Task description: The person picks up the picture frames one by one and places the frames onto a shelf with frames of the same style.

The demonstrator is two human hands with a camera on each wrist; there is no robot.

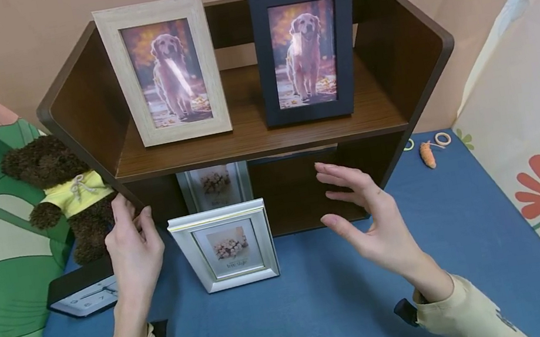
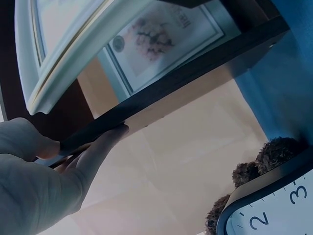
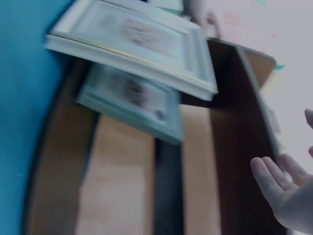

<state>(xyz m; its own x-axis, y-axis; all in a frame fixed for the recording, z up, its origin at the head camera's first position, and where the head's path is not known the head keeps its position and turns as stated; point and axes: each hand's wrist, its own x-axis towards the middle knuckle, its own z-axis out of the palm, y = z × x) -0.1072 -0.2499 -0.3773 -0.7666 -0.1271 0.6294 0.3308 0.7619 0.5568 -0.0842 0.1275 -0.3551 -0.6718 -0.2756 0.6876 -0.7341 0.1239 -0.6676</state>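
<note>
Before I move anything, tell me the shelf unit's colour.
The shelf unit is dark brown with a wood grain, clearest in the head view.

The head view is sharp and bright; white glare marks the cream frame and black frame, soft shadows fall on the tabletop, and the shelf is dark at its lower level. The left wrist view is dim and bluish; the right blurs the silver frame, washing out at upper right.
</note>
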